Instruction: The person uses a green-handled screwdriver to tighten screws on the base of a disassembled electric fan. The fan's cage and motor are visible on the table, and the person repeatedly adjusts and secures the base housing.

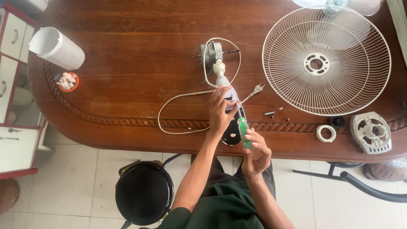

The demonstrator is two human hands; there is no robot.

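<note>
My left hand (220, 113) presses down on the white and black base of a taken-apart fan (232, 135) near the table's front edge. My right hand (255, 153) grips a screwdriver with a green handle (244, 132), its shaft angled onto the base by my left fingers. The fan's neck runs up to the bare grey motor (212, 51). A white power cord (178, 98) loops over the table and ends in a plug (257, 89).
A round white wire fan guard (326, 63) lies at the right on the dark wooden table (135, 46). Loose screws (271, 113), a white ring (325, 133), a black knob (337, 122) and a grey motor cover (371, 132) lie nearby. A white housing (56, 47) lies at left, a black stool (144, 193) below.
</note>
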